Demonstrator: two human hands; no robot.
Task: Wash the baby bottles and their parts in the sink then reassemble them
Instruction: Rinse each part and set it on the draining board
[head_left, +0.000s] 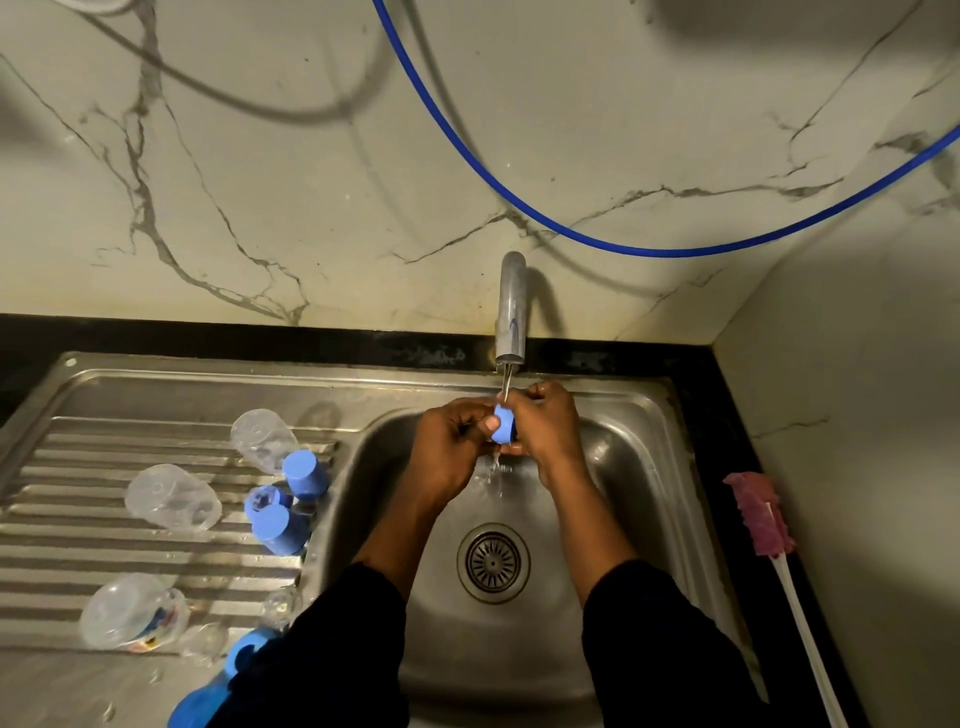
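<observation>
A white marble-veined wall (311, 156) with a looping blue hose (519, 200) backs a black stone counter (727, 405), which holds a stainless steel sink basin (613, 467). A ribbed steel drainboard (104, 561) lies at the basin's nine o'clock. A chrome tap (511, 312) at twelve o'clock runs a thin stream. Under it, the left hand (452, 447) and right hand (545, 431) both curl their fingers round a small light-blue plastic bottle cap (503, 423), wet, with water spilling below it. On the drainboard lie three clear plastic bottles (171, 498) and two matching blue caps (278, 527). At three o'clock a pink sponge brush with a white handle (761, 514) rests on the counter.
</observation>
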